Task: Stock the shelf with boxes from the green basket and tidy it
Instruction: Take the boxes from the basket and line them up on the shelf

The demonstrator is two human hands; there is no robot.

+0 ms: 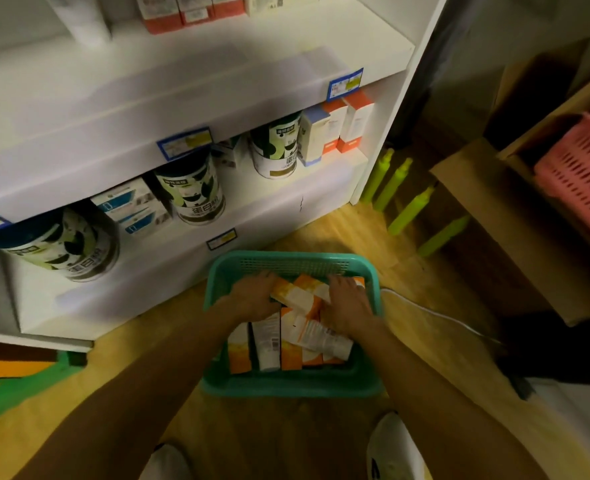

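A green basket (366,381) stands on the wooden floor in front of the white shelf unit (169,95). Several orange-and-white boxes (290,344) lie packed inside it. One orange-and-white box (295,294) lies slanted on top of the pile. My left hand (252,296) rests on that box's left end and my right hand (347,304) on its right end, fingers curled over it. Both forearms reach down into the basket.
The lower shelf holds green-and-white tins (191,188), blue-and-white cartons (134,206) and orange-and-white boxes (354,123) at the right. Yellow-green legs (395,185), a cardboard box (487,223) and a pink basket (580,178) stand to the right. A white cable (435,315) crosses the floor.
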